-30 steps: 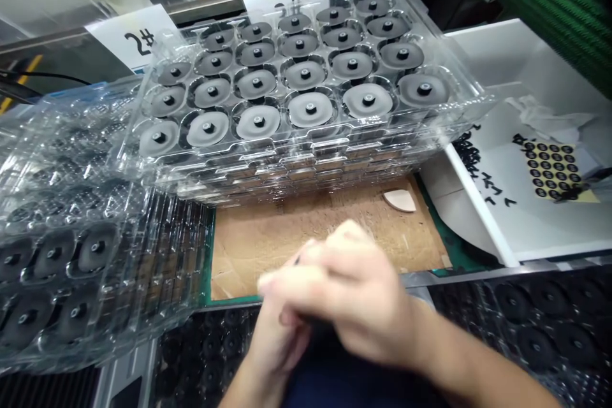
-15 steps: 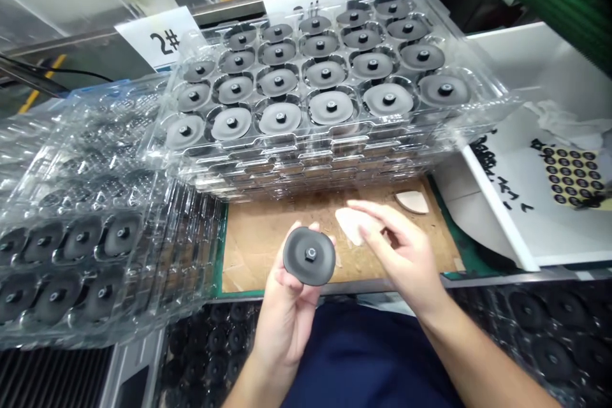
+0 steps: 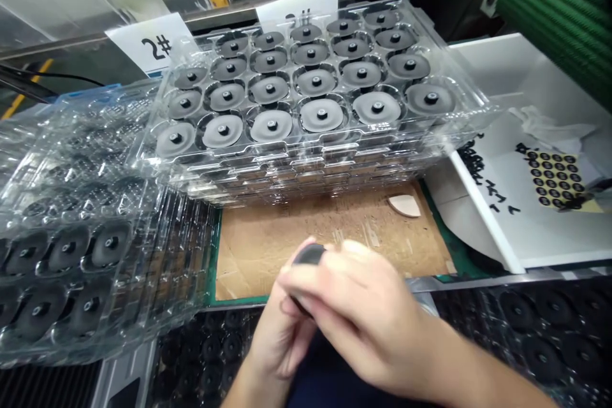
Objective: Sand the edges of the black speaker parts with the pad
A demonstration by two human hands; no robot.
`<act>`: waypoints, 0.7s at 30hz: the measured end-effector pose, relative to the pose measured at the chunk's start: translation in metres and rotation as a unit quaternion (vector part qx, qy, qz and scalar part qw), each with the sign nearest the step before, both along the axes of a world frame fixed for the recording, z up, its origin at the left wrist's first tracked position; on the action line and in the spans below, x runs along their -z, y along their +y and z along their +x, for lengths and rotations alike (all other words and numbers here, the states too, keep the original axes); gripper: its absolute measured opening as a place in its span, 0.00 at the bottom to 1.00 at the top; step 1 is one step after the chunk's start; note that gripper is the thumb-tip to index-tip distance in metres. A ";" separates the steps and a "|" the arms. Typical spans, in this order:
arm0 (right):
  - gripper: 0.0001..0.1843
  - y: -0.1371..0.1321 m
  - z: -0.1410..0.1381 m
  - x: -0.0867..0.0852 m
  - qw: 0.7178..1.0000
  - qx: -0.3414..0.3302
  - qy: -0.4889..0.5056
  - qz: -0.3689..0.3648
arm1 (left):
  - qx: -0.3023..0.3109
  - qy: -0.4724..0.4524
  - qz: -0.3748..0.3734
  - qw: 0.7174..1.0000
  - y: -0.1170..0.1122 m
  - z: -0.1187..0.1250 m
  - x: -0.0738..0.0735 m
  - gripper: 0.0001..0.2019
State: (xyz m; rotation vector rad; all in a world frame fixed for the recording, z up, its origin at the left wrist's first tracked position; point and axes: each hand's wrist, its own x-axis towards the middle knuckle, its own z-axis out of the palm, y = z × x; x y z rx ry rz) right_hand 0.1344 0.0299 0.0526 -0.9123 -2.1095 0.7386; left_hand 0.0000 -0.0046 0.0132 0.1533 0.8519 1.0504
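Note:
In the middle foreground my left hand [image 3: 282, 331] is closed on a black round disc [image 3: 309, 255], holding it from beneath. My right hand [image 3: 368, 312] wraps over the same disc from the right with curled fingers, and covers most of it. Only the disc's far edge and a sliver below show. Whether a white piece is also inside the right hand cannot be seen. Under and beyond both hands lies a brown cardboard sheet [image 3: 258, 245]. On its far right rests a white fan-shaped piece [image 3: 404, 205].
A stack of clear trays [image 3: 268, 156] filled with black discs stands behind the cardboard. More clear trays [image 3: 143, 229] are at left. On the right, a white bin [image 3: 488, 210] contains small black parts [image 3: 492, 190] and a sheet of round stickers [image 3: 554, 178]. A green ribbed hose [image 3: 559, 6] hangs upper right.
My right hand has moved left from the cardboard onto the disc, and the white piece at its fingers is out of sight. My left hand keeps the disc, now mostly covered.

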 end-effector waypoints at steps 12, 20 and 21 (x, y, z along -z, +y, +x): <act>0.19 0.013 0.020 -0.016 0.991 0.033 -0.102 0.076 | 0.050 -0.064 0.015 0.997 0.004 0.001 0.009 0.28; 0.12 0.015 0.049 0.059 0.916 0.208 0.151 -0.308 | 0.048 -0.119 -0.012 0.992 0.010 -0.012 -0.003 0.23; 0.15 0.005 0.053 0.072 0.889 0.228 0.158 -0.366 | 0.046 -0.119 -0.019 0.992 0.010 -0.013 -0.004 0.23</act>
